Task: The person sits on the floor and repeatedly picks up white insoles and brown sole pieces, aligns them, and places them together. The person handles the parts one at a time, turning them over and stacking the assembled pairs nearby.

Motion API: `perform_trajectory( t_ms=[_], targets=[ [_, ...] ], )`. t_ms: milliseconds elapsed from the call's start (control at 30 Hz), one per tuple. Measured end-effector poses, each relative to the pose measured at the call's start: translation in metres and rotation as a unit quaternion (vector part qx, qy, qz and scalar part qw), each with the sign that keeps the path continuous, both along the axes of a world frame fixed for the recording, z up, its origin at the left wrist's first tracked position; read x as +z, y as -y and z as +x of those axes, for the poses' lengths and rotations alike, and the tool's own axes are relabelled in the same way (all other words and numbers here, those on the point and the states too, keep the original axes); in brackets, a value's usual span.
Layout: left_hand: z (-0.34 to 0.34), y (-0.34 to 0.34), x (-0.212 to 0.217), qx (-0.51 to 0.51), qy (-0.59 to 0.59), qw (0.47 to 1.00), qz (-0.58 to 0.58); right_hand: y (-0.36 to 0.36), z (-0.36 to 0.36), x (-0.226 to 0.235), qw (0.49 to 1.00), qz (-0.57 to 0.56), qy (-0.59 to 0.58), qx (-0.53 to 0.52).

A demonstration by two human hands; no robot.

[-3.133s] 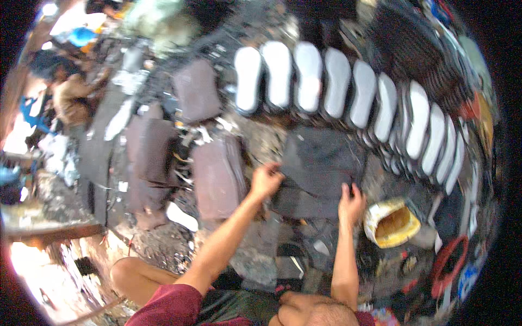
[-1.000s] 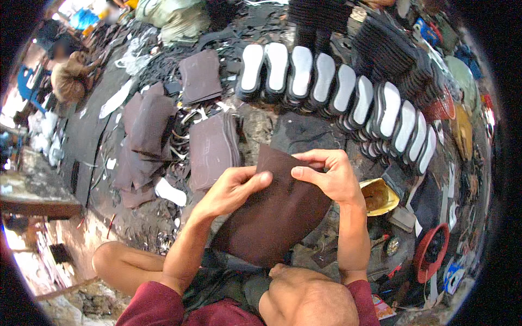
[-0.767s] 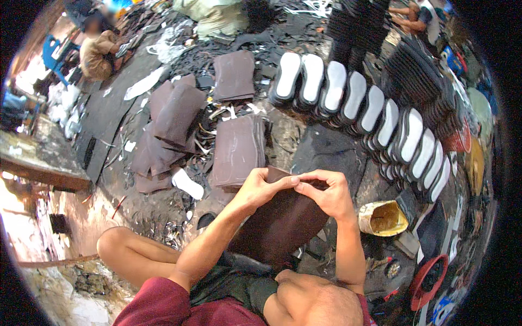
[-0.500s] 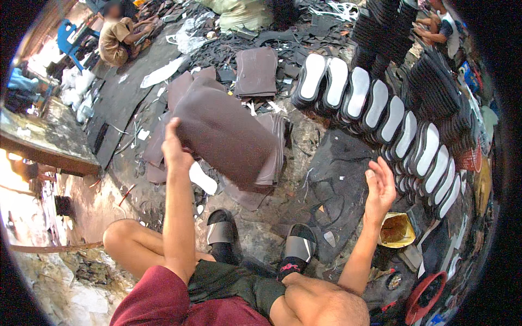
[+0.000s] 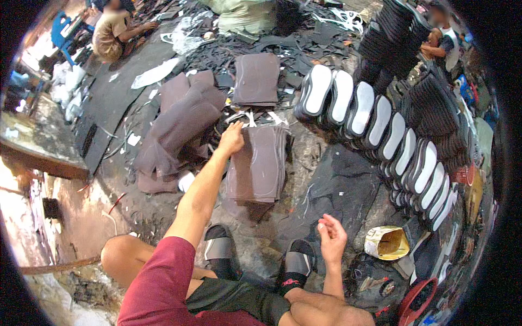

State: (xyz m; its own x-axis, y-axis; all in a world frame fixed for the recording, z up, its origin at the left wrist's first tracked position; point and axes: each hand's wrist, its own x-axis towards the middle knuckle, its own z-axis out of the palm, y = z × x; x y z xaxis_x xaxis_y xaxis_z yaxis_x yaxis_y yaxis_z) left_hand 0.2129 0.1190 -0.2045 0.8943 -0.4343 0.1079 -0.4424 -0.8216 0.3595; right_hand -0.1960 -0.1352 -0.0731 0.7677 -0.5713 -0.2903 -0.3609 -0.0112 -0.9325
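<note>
My left hand (image 5: 232,138) reaches to the upper left corner of a stack of brown sheets (image 5: 255,168) with pale sole outlines drawn on them. Its fingers are stretched out at the edge, and nothing shows in its grasp. Left of it, a curved brown sheet (image 5: 182,122) lies over other brown sheets on the floor. My right hand (image 5: 333,239) hovers above the floor by my right foot, its fingers loosely bent and holding nothing. Farther off sits another stack of brown sheets (image 5: 256,79).
A curved row of stacked soles (image 5: 361,106), white on top, runs along the right. Behind it rise tall black stacks (image 5: 391,41). A yellow container (image 5: 387,243) lies right of my right hand. Two people sit at the far left and far right; dark scraps cover the floor behind.
The brown sheet that my left hand held now lies on the left pile, out of my hand. My left hand has moved right to the stack; my right hand has come down and left.
</note>
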Motion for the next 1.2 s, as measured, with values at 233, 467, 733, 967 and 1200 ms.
perform_trajectory(
  t_ms=[233, 467, 733, 967, 1200],
  targets=[
    [0.031, 0.013, 0.035, -0.055, -0.090, 0.989, 0.103, 0.007, -0.001, 0.007, 1.000, -0.020, -0.011, -0.017],
    [-0.046, 0.070, 0.113, -0.266, -0.043, 0.949, 0.161, 0.009, -0.003, 0.008, 0.998, -0.035, -0.023, 0.037],
    [-0.194, 0.110, 0.209, -0.268, -0.125, 0.954, 0.053, -0.028, 0.073, -0.008, 0.909, 0.403, 0.059, 0.089],
    [-0.158, 0.073, 0.243, -0.283, -0.329, 0.900, -0.045, -0.053, 0.129, 0.013, 0.859, 0.465, 0.197, 0.077],
    [-0.111, 0.041, 0.227, -0.207, -0.220, 0.951, -0.067, -0.058, 0.114, -0.032, 0.975, 0.160, 0.143, 0.055]
  ],
)
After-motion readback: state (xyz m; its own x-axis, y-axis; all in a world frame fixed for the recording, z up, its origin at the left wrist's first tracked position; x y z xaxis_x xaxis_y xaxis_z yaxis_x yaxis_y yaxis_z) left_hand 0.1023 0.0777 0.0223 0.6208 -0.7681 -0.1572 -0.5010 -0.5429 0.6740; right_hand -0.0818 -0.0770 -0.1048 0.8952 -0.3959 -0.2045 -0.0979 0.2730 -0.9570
